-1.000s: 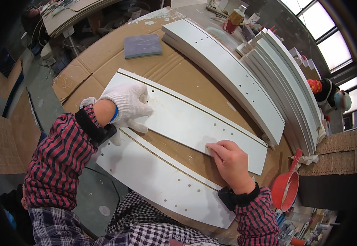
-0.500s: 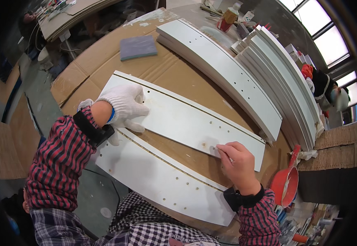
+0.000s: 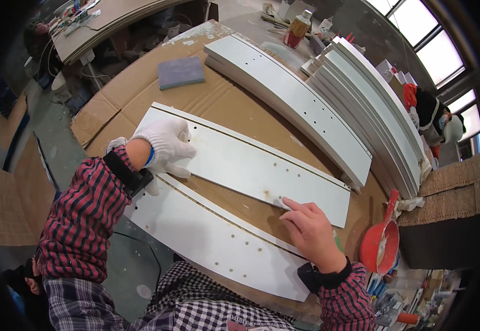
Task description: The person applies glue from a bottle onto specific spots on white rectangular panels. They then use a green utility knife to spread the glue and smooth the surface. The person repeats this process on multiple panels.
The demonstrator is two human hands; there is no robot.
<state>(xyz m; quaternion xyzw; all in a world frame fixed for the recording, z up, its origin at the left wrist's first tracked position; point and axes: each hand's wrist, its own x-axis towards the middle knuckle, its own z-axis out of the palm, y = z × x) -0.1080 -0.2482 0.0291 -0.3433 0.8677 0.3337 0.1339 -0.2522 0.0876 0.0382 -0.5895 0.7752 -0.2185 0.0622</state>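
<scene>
A long white board (image 3: 240,157) with a dark groove along its far edge and several small holes lies slantwise before me. My left hand (image 3: 165,144), in a white knitted glove, rests on its left end with the fingers spread. Bare, my right hand (image 3: 311,229) reaches to the board's near edge. Its index finger is stretched out, with the tip touching the board beside a small hole; the other fingers are partly bent, and I see nothing held in them. Nearer to me lies a second white board (image 3: 212,231), curved along its near edge, grooved and drilled.
Brown cardboard (image 3: 124,99) covers the table, with a grey flat pad (image 3: 181,73) on it. Stacked curved white boards (image 3: 289,94) and more long boards (image 3: 372,110) stand at the right. A red pan (image 3: 368,248) hangs at the right edge. A co-worker (image 3: 435,113) is beyond.
My right hand has loosened from a pinch, and its index finger now points straight onto the board. The left hand stays on the board's end. The whole view has shifted slightly.
</scene>
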